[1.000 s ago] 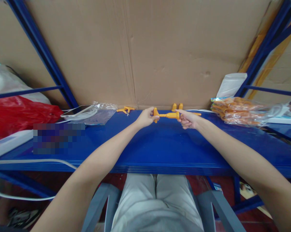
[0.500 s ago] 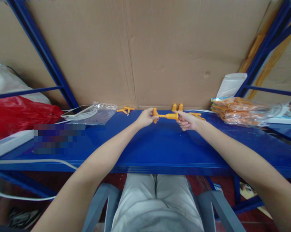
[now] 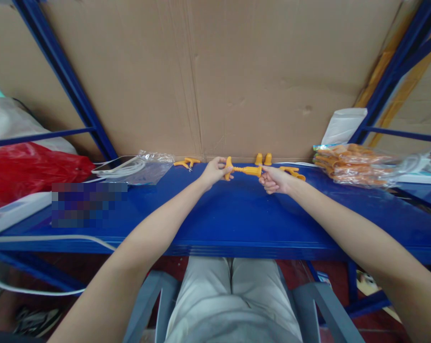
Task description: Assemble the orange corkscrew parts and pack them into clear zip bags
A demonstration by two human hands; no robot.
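Observation:
An orange plastic screw piece [image 3: 244, 169] is held just above the blue shelf [image 3: 237, 214], near the cardboard back wall. My left hand [image 3: 212, 172] pinches its left end, a flat disc-like head. My right hand [image 3: 273, 179] is closed round its thicker right end. Both hands sit close together with the threaded middle showing between them. Behind them stand two small orange caps [image 3: 263, 158]. To the right of my right hand lies another orange part [image 3: 293, 171].
A loose orange T-shaped part [image 3: 187, 163] lies left of my hands. Farther left are a clear bag with white cable [image 3: 135, 167] and a red bag [image 3: 25, 170]. Bagged orange parts [image 3: 354, 164] are piled at the right. Blue rack posts stand on both sides.
Both hands and the orange piece have shifted slightly left. My right hand has turned a little on the thick end, and the gap between the hands looks a bit shorter.

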